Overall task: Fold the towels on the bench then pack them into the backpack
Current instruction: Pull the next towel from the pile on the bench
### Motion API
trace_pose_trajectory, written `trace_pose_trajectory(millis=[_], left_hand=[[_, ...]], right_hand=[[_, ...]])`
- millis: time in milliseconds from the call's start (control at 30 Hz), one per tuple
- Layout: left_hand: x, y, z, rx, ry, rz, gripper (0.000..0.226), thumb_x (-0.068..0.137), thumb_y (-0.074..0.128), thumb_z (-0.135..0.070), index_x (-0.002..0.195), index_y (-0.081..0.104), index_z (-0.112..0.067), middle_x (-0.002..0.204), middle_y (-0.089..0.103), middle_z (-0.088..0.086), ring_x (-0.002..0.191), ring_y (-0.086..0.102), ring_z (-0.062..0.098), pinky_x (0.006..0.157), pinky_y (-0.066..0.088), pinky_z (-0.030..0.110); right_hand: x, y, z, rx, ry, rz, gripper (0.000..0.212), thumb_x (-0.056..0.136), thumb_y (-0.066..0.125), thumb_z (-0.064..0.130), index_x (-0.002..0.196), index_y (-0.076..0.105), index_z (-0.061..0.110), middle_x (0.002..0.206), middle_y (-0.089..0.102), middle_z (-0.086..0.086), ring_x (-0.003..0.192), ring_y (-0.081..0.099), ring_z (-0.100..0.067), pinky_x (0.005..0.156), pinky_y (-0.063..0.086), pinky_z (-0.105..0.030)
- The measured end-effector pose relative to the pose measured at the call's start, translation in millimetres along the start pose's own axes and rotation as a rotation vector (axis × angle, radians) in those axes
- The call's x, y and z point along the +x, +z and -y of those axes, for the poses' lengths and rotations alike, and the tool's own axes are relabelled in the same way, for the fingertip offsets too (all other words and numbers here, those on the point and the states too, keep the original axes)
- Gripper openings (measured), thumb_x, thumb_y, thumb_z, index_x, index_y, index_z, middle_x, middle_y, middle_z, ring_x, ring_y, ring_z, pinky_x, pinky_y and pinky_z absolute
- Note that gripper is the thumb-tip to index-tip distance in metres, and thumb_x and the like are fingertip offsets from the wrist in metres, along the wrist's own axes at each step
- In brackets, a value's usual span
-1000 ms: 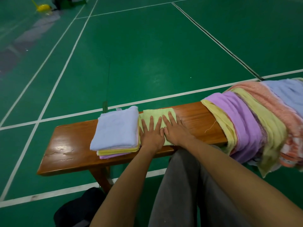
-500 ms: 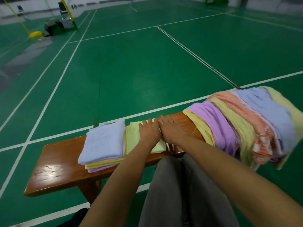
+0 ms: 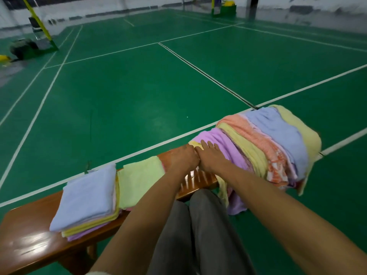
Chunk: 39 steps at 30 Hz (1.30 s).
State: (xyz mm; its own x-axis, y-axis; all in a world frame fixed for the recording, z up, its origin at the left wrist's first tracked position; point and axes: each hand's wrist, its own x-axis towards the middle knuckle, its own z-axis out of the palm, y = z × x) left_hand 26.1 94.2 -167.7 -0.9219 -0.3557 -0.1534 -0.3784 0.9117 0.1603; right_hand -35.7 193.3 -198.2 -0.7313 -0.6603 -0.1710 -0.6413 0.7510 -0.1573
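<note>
A wooden bench (image 3: 29, 241) runs from lower left to the middle. On it lies a folded stack with a light blue towel (image 3: 89, 197) on top, and a folded pale green towel (image 3: 139, 181) lies beside it. Several unfolded towels (image 3: 268, 147), purple, yellow, orange and blue, hang in a pile over the bench's right end. My right hand (image 3: 212, 155) rests with straight fingers on the purple towel. My left hand (image 3: 183, 159) is beside it at the yellow towel's edge, its fingers curled and blurred. No backpack is in view.
My legs in grey trousers (image 3: 198, 235) are in front of the bench. Green court floor with white lines (image 3: 139, 96) spreads behind it. A net post on a green base (image 3: 39, 38) stands far left, and another green base (image 3: 224, 8) is at the back.
Both hands left the folded green towel and moved right to the near edge of the unfolded pile. The view tilted up and to the right.
</note>
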Motion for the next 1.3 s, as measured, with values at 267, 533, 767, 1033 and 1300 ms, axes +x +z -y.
trace_pose_trajectory(millis=[267, 533, 767, 1033, 1300], left_hand=[[20.9, 34.5, -50.7, -0.185, -0.042, 0.170, 0.038, 0.105, 0.043, -0.028, 0.139, 0.049, -0.012, 0.140, 0.056, 0.012, 0.123, 0.055, 0.030, 0.092, 0.044, 0.034], [41.0, 65.4, -63.3, -0.956, -0.422, 0.214, 0.011, 0.093, 0.051, -0.013, 0.095, 0.060, -0.007, 0.102, 0.066, 0.015, 0.071, 0.063, 0.027, 0.063, 0.054, 0.035], [47.3, 74.4, -67.4, -0.802, -0.425, -0.052, 0.038, 0.095, 0.062, -0.032, 0.128, 0.054, -0.015, 0.121, 0.060, 0.005, 0.107, 0.062, 0.028, 0.091, 0.054, 0.037], [57.4, 63.9, -76.0, -1.397, -0.533, 0.073, 0.068, 0.078, 0.071, -0.049, 0.121, 0.057, 0.001, 0.099, 0.072, 0.014, 0.085, 0.073, 0.026, 0.065, 0.064, 0.037], [50.4, 17.7, -82.3, -1.575, -0.430, 0.164, 0.031, 0.098, 0.049, -0.043, 0.092, 0.067, -0.018, 0.083, 0.066, 0.005, 0.087, 0.061, 0.023, 0.070, 0.049, 0.033]], right_hand=[[-1.0, 21.6, -60.3, 0.021, 0.132, -0.004, 0.052, 0.094, 0.057, 0.032, 0.142, 0.044, 0.017, 0.145, 0.043, -0.015, 0.131, 0.043, -0.036, 0.108, 0.039, -0.046], [-1.3, 45.0, -72.9, 0.135, 0.182, -0.098, 0.030, 0.100, 0.048, 0.017, 0.128, 0.046, 0.008, 0.125, 0.052, -0.020, 0.110, 0.054, -0.037, 0.079, 0.043, -0.040], [11.8, 32.5, -67.4, 0.337, 0.318, -0.096, 0.032, 0.106, 0.041, 0.031, 0.126, 0.052, 0.008, 0.121, 0.062, -0.016, 0.102, 0.061, -0.031, 0.079, 0.047, -0.037], [11.6, 2.2, -67.0, 0.757, 0.364, -0.118, 0.019, 0.096, 0.051, 0.013, 0.089, 0.068, 0.006, 0.078, 0.059, -0.001, 0.073, 0.057, -0.017, 0.070, 0.046, -0.029], [2.9, -38.7, -45.8, 0.703, 0.237, -0.285, 0.020, 0.087, 0.052, 0.000, 0.070, 0.060, 0.008, 0.067, 0.056, -0.005, 0.067, 0.052, -0.018, 0.058, 0.035, -0.031]])
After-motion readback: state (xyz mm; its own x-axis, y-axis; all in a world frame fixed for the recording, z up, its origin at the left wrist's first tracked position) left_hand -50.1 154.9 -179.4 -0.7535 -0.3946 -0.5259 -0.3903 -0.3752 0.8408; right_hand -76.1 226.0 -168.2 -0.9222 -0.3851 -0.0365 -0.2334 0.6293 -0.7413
